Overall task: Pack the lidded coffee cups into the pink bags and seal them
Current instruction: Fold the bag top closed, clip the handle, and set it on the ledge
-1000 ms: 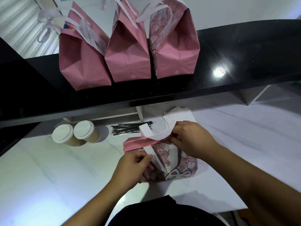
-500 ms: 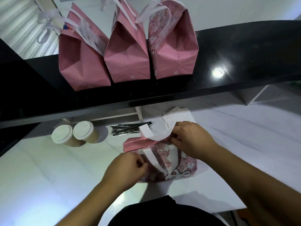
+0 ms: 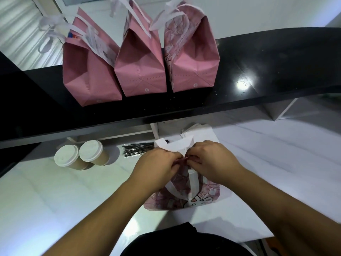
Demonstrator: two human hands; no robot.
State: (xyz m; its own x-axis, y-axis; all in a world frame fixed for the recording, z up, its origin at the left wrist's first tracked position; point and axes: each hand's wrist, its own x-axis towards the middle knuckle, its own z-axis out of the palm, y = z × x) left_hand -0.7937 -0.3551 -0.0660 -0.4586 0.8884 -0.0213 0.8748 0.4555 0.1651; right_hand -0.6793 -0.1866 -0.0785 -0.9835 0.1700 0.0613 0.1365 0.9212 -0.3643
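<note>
A person looks down at a white table point(image 3: 55, 209), both hands meeting over the mouth of a pink printed bag point(image 3: 184, 198) that stands near the front edge. The left hand point(image 3: 156, 167) and right hand point(image 3: 212, 161) each pinch the bag's top edge between curled fingertips, knuckles almost touching, apparently pressing the opening together to seal it. The bag's white handles point(image 3: 177, 147) stick up behind the hands and hang down its front, pushed out of the way. What is inside the bag cannot be seen.

To the left, well apart from the bag, two lidded coffee cups point(image 3: 81, 157) stand touching, probably waiting for the next bag. A bundle of dark twist ties point(image 3: 137, 149) lies just behind the left hand, within easy reach for closing. Folded white sheets point(image 3: 201, 132) lie behind the bag.

On a black shelf point(image 3: 267, 71) above, three pink bags point(image 3: 140, 61) stand side by side with tops closed, seemingly finished and set aside.
</note>
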